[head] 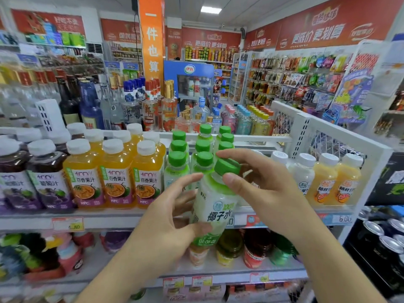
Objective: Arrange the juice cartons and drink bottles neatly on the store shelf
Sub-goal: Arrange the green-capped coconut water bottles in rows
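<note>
held bottle: a pale, milky plastic coconut-water bottle with a green screw cap [215,206], tilted with its cap leaning right, in front of the white metal store shelf [113,218].
left hand: left hand [175,215] curls round the bottle's lower body, thumb on the label's lower edge.
right hand: right hand [258,182] pinches the bottle's neck and cap.
behind the bottle: rows of green-capped bottles [202,158] on the shelf.
left of the bottle: orange passion-fruit juice bottles with white caps [115,176].
</note>
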A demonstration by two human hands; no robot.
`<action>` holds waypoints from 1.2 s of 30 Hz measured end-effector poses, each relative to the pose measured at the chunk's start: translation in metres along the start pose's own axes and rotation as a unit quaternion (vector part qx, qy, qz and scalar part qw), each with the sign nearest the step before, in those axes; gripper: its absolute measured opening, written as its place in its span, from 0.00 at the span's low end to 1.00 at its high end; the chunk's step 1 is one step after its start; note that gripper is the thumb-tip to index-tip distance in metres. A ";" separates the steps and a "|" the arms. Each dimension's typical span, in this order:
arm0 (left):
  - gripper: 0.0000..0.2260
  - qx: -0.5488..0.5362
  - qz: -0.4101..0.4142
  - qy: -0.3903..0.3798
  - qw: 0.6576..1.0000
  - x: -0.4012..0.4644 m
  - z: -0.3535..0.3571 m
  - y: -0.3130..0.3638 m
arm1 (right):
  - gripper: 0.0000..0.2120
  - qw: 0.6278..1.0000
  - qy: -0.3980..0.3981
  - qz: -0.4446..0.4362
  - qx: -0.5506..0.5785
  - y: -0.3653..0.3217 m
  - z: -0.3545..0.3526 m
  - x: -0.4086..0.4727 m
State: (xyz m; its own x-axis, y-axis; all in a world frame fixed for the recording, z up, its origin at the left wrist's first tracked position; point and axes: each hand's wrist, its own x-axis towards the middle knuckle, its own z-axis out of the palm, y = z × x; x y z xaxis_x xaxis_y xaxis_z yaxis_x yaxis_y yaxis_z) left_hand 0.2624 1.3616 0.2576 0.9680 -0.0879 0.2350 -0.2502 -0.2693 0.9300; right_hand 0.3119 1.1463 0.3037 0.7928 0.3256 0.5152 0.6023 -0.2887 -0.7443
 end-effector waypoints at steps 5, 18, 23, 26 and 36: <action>0.34 0.062 0.075 -0.005 0.995 0.021 -0.023 0.011 | 0.14 0.997 0.023 -0.064 0.035 -0.012 -0.013 0.033; 0.25 0.492 0.203 0.027 0.846 0.110 -0.081 -0.024 | 0.14 0.981 0.123 -0.097 -0.110 0.006 -0.023 0.188; 0.22 0.491 0.234 0.050 0.837 0.108 -0.080 -0.033 | 0.15 0.983 0.070 -0.033 -0.164 0.038 -0.003 0.211; 0.22 0.482 0.232 0.046 0.843 0.109 -0.081 -0.035 | 0.13 0.980 0.044 -0.004 -0.194 0.051 0.004 0.217; 0.22 0.478 0.219 0.040 0.850 0.108 -0.080 -0.036 | 0.13 0.957 -0.090 0.129 -0.243 0.075 0.015 0.231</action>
State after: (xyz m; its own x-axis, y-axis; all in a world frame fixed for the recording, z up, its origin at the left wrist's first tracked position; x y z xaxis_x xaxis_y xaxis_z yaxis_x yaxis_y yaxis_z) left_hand 0.3779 1.4388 0.2718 0.7674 -0.3250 0.5527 -0.4498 -0.8872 0.1029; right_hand 0.5387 1.2131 0.3600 0.9184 0.3237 0.2275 0.3956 -0.7512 -0.5283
